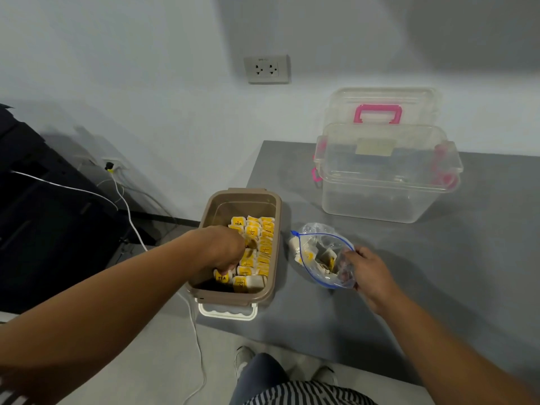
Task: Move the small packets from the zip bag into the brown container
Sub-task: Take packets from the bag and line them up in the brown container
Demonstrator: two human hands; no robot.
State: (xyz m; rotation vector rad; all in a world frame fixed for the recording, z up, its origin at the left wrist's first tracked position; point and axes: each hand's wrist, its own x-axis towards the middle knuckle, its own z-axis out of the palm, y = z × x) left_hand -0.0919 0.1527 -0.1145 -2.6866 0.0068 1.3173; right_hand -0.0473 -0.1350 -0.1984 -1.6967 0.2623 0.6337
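Left hand [222, 249] curled among packets [264, 249] in brown container [230, 294]; whether gripping one, cannot tell. Right hand [365, 270] pinches zip bag [321, 252] rim, right of container. Risk: bag sags, remaining packets spill onto table [438, 273].

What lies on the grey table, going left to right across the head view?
brown container → zip bag → clear storage box

L hand [222, 249] grips packets [264, 247] in brown container [242, 194]; R hand [365, 270] pinches zip bag [318, 252] rim.
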